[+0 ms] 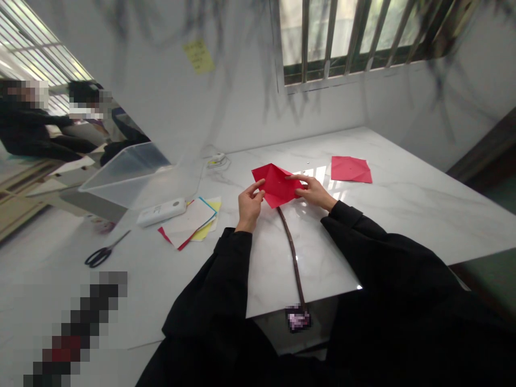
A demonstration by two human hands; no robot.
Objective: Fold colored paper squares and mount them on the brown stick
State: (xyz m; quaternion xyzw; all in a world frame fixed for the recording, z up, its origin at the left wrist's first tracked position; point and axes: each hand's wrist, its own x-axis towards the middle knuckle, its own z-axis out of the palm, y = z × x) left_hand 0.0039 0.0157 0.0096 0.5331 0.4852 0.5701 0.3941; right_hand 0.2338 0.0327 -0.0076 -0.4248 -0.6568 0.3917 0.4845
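A creased sheet of red paper (278,185) is held up over the white marbled table (346,215), with a peak along its top edge. My left hand (250,205) grips its left side between thumb and fingers. On the right edge my right hand (313,192) pinches the same sheet, fingers on the front. Below the paper a dark cord (292,244) runs down toward me, ending at a blurred-out patch by the table's front edge. Another red sheet (350,170), with fold lines, lies flat to the right of my right hand.
Left of my hands lie stacked coloured papers (191,223), a white elongated device (162,213) and black-handled scissors (100,256). A clear plastic bin (121,177) stands behind them. Two people sit at the far left. A yellow note (199,56) sticks to the wall beside a barred window (355,37).
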